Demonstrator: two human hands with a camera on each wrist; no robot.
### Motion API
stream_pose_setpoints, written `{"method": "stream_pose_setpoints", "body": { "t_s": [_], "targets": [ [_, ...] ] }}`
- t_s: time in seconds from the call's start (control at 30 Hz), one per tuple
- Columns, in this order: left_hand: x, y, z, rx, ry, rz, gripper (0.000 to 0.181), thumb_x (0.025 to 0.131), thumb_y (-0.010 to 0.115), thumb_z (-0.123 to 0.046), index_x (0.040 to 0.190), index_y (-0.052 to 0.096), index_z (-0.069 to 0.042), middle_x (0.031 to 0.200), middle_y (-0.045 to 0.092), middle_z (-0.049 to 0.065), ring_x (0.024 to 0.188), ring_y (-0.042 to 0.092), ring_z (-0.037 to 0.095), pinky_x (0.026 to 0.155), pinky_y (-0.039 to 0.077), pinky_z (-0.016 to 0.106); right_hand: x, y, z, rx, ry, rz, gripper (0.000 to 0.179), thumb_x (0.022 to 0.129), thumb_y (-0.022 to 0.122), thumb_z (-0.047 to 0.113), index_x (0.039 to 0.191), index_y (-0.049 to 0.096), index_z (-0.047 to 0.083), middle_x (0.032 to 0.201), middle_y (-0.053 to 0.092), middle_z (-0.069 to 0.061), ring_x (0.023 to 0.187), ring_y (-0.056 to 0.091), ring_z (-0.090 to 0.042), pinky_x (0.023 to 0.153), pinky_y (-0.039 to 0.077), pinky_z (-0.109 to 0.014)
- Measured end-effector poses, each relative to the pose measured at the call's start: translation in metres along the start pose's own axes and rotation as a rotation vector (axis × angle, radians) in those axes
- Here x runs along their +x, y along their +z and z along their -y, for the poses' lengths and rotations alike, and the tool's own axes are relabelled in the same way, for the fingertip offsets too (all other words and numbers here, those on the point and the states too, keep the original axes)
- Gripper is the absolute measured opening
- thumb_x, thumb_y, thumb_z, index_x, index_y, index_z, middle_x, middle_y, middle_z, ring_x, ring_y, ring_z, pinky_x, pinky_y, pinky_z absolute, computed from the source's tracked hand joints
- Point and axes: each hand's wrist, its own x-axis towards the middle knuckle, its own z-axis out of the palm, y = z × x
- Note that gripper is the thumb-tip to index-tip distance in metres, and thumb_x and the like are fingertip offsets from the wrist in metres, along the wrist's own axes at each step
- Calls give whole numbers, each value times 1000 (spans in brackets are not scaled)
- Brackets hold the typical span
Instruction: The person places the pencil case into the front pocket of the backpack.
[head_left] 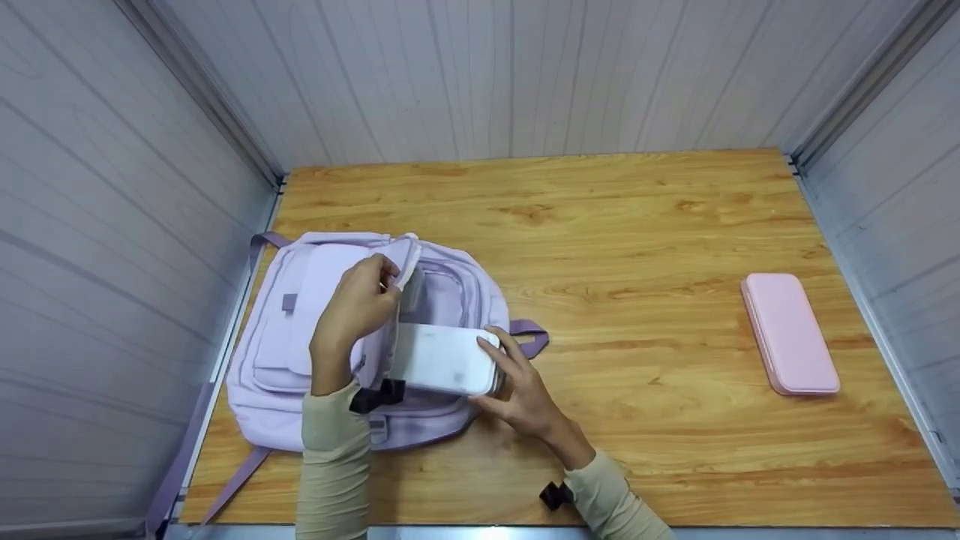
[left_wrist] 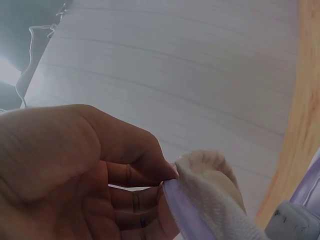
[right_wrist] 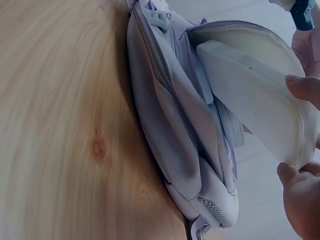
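A lavender backpack (head_left: 274,337) lies flat with its main compartment unzipped. My left hand (head_left: 361,296) pinches the edge of the raised front panel (head_left: 409,262) between thumb and fingers. Seen from the left wrist, the lilac zipper edge (left_wrist: 190,212) and pale lining sit at those fingertips. A white rectangular case (head_left: 439,358) with rounded corners is partly inside the opening, its inner end hidden by the panel. My right hand (head_left: 521,394) grips the case's outer end, thumb on one side and fingers over the other. In the right wrist view, the case (right_wrist: 250,90) slants into the opening.
A pink case (head_left: 791,334) rests on the wooden table (head_left: 637,247) at the right. Inside the backpack, a pale flat item (right_wrist: 231,122) shows beside the white case. Purple straps (head_left: 236,480) trail at the front left. Panel walls (head_left: 480,82) enclose the back and sides.
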Motion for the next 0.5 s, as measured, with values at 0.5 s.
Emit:
{"method": "stream_pose_setpoints", "body": {
  "t_s": [0.5],
  "targets": [
    [1, 5, -10, 30, 26, -31, 19, 82, 50, -1, 97, 59, 5, 85, 57, 13, 79, 53, 25, 74, 43, 38, 21, 9, 3, 43, 167, 118, 85, 77, 79, 17, 146, 33, 0, 153, 25, -23, 142, 26, -35, 113, 26, -46]
  ]
}}
